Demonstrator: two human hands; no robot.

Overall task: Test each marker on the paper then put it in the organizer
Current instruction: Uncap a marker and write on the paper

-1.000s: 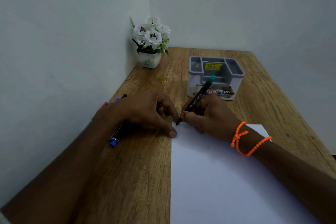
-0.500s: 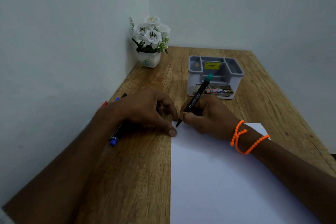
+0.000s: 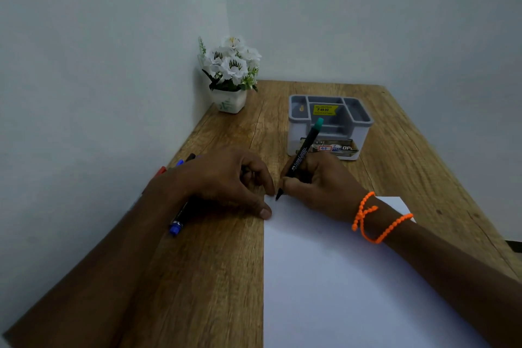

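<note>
**Green-capped marker at the paper's top corner**

Corner of a pale-walled room, wooden table running into it.

Right hand curled around a black marker with a green end, pinched low on the barrel between thumb and fingers, in a writing grip. Tip down at the far left corner of the white paper, touching or just short of it; too small to tell. Barrel tilted up and away, green end showing in front of the organizer. No clear mark visible on the sheet yet.

Left hand loosely curled, thumb tip pressing at the paper's left edge, just beside the marker tip; whether anything sits inside the curled fingers cannot be told.

Likely handling: light, stiff, smooth plastic barrel, prone to rolling if laid flat. Best held low near the tip for the test stroke, then mid-barrel for dropping upright into a compartment. Paper thin and apt to slide, hence the pinning thumb.

Farther out: a blue-ended marker lying under the left wrist, ends of more markers peeping out beyond the hand, near the wall. Grey organizer well beyond both hands, compartments apparently holding no markers, yellow price sticker inside. White flowers in a pot at the far corner. Orange beaded bracelet on the right wrist.
</note>
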